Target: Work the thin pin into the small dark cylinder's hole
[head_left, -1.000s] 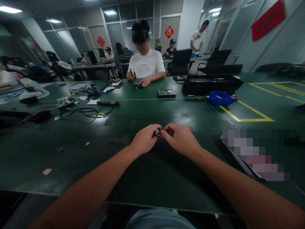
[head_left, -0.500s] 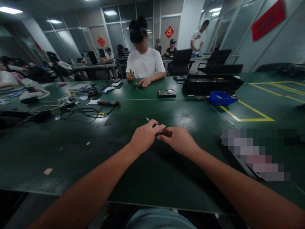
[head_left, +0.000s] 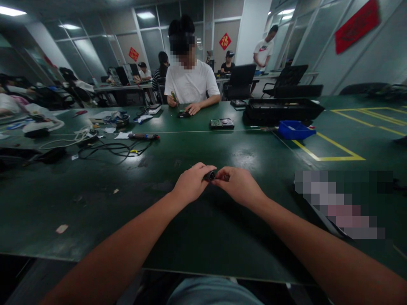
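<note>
My left hand (head_left: pixel 190 184) is closed around a dark tubular tool handle (head_left: pixel 210 176), whose round, hollow-looking end faces right. Close beside that end, my right hand (head_left: pixel 240 184) has its fingers pinched together. A small dark, reddish-brown piece (head_left: pixel 227 178) shows within its curled fingers, too small to name. The fingertips of both hands almost meet at the end of the handle. Both hands are just above the green table (head_left: pixel 190 237), near its middle. My left fingers hide the far part of the tool.
Across the table a person (head_left: pixel 192 80) works with a screwdriver on a small device. A hard drive (head_left: pixel 221 123), a blue bin (head_left: pixel 295 130) and a black tray (head_left: pixel 282 110) stand beyond my hands. Black cables (head_left: pixel 117 150) and a pen-like tool (head_left: pixel 143 136) lie left; a blurred-out flat item (head_left: pixel 337 205) lies right.
The tool in my left hand has turned: its thin metal tip pointed away to the left before and is now hidden, while the hollow end shows. My right fingers stay beside it.
</note>
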The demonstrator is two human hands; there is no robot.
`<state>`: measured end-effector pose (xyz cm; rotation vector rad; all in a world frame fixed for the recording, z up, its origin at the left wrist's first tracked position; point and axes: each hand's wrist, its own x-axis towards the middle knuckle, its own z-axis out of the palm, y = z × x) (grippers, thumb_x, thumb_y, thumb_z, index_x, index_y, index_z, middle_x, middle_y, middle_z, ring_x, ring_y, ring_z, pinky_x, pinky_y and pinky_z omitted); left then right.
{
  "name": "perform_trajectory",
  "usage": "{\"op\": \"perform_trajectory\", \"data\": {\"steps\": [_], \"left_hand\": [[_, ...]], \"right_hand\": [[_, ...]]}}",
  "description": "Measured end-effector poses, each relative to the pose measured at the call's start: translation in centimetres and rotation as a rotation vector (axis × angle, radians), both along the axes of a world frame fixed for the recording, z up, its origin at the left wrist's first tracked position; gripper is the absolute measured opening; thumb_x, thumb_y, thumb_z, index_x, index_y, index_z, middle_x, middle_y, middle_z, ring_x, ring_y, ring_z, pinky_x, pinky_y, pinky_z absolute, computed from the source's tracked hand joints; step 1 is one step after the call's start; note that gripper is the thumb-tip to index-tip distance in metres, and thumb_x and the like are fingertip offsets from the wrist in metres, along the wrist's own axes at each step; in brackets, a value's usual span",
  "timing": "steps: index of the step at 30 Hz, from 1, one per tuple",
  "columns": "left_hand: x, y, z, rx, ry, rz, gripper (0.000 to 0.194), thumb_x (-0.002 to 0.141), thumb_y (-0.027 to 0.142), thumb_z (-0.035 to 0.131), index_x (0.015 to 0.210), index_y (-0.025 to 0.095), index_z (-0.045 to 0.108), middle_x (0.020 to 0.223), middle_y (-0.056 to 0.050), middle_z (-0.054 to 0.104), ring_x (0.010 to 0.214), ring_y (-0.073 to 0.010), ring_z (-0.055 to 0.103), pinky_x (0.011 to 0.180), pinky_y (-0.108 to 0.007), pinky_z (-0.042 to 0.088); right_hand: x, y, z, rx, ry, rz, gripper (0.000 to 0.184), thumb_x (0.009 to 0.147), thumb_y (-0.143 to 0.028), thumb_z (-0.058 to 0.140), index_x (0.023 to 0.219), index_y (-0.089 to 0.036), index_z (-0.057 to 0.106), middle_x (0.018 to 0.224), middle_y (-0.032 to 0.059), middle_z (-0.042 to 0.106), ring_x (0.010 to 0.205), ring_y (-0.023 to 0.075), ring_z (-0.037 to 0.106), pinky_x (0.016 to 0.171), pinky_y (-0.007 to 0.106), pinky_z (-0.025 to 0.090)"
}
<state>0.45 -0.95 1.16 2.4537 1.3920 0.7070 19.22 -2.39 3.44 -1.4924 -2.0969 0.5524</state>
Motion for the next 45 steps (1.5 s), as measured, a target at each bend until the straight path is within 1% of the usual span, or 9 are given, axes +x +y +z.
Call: {"op": "perform_trajectory", "data": {"steps": [6, 11, 15, 19, 27, 29, 33, 41, 45], "left_hand": [[0.14, -0.15, 0.07, -0.016, -0.022, 0.005, 0.043, 0.089, 0.017, 0.054, 0.129, 0.03, 0.061, 0.12, -0.005, 0.064, 0.105, -0.0225, 0.064, 0.09, -0.035, 0.052], [0.18, -0.03, -0.16, -0.041, -0.089, -0.004, 0.036, 0.089, 0.021, 0.058, 0.125, 0.027, 0.063, 0.115, -0.005, 0.065, 0.104, -0.0222, 0.064, 0.093, -0.037, 0.051], [0.2, 0.12, -0.4, -0.05, -0.166, -0.037, 0.031, 0.091, 0.027, 0.059, 0.122, 0.025, 0.064, 0.11, -0.006, 0.066, 0.1, -0.0207, 0.063, 0.089, -0.035, 0.051], [0.3, 0.15, -0.61, -0.05, -0.2, -0.063, 0.035, 0.088, 0.018, 0.06, 0.121, 0.025, 0.064, 0.11, -0.005, 0.066, 0.101, -0.0199, 0.062, 0.092, -0.035, 0.05], [0.49, -0.12, -0.4, -0.032, -0.218, -0.118, 0.038, 0.086, 0.013, 0.058, 0.123, 0.024, 0.064, 0.108, -0.004, 0.065, 0.101, -0.0196, 0.061, 0.089, -0.033, 0.049], [0.53, -0.16, -0.34, -0.027, -0.218, -0.125, 0.039, 0.086, 0.013, 0.058, 0.123, 0.023, 0.063, 0.108, -0.004, 0.065, 0.101, -0.0196, 0.061, 0.089, -0.033, 0.049], [0.59, -0.17, -0.38, -0.024, -0.203, -0.132, 0.037, 0.086, 0.016, 0.06, 0.122, 0.021, 0.063, 0.106, -0.005, 0.065, 0.098, -0.0199, 0.061, 0.086, -0.033, 0.049], [0.56, -0.03, -0.57, -0.03, -0.223, -0.162, 0.036, 0.086, 0.015, 0.062, 0.121, 0.021, 0.063, 0.109, -0.005, 0.065, 0.1, -0.0204, 0.062, 0.088, -0.034, 0.048], [0.58, 0.2, -0.78, -0.058, -0.312, -0.142, 0.027, 0.088, 0.023, 0.064, 0.115, 0.021, 0.064, 0.11, -0.005, 0.067, 0.1, -0.0202, 0.062, 0.089, -0.034, 0.049]], "right_hand": [[-0.01, 0.0, 0.21, -0.054, 0.057, 0.034, 0.023, 0.086, -0.042, 0.066, 0.089, -0.022, 0.077, 0.078, 0.0012, 0.075, 0.065, 0.0154, 0.065, 0.057, 0.028, 0.042], [0.19, 0.15, 0.22, -0.053, 0.056, 0.019, 0.02, 0.088, -0.035, 0.062, 0.092, -0.023, 0.078, 0.08, 0.0008, 0.076, 0.067, 0.0162, 0.066, 0.057, 0.028, 0.043], [0.2, -0.02, 0.33, 0.064, 0.063, 0.035, 0.02, 0.089, -0.027, 0.06, 0.098, -0.024, 0.078, 0.094, 0.0023, 0.078, 0.08, 0.0185, 0.069, 0.07, 0.03, 0.049], [-0.04, -0.4, 0.42, 0.165, 0.025, 0.053, 0.02, 0.089, -0.025, 0.062, 0.1, -0.024, 0.078, 0.098, 0.0021, 0.078, 0.083, 0.0185, 0.069, 0.076, 0.031, 0.05], [-0.28, -0.67, 0.58, 0.262, -0.027, 0.104, 0.017, 0.09, -0.022, 0.06, 0.096, -0.021, 0.076, 0.093, 0.0028, 0.075, 0.082, 0.017, 0.066, 0.075, 0.03, 0.049], [-0.31, -0.62, 0.51, 0.27, -0.01, 0.08, 0.015, 0.089, -0.023, 0.063, 0.097, -0.021, 0.074, 0.092, 0.0031, 0.074, 0.08, 0.0169, 0.066, 0.073, 0.03, 0.048], [-0.33, -0.44, 0.4, 0.243, 0.024, -0.014, 0.016, 0.085, -0.025, 0.067, 0.1, -0.02, 0.07, 0.088, 0.0031, 0.073, 0.075, 0.0171, 0.064, 0.067, 0.029, 0.046], [-0.19, -0.3, 0.43, 0.228, 0.02, -0.061, 0.014, 0.085, -0.032, 0.067, 0.09, -0.02, 0.068, 0.079, 0.0032, 0.069, 0.069, 0.0175, 0.061, 0.06, 0.03, 0.041], [-0.07, -0.46, 0.79, 0.184, 0.13, -0.034, 0.019, 0.09, -0.029, 0.057, 0.102, -0.017, 0.065, 0.084, 0.005, 0.068, 0.072, 0.0181, 0.061, 0.062, 0.031, 0.044]]}}
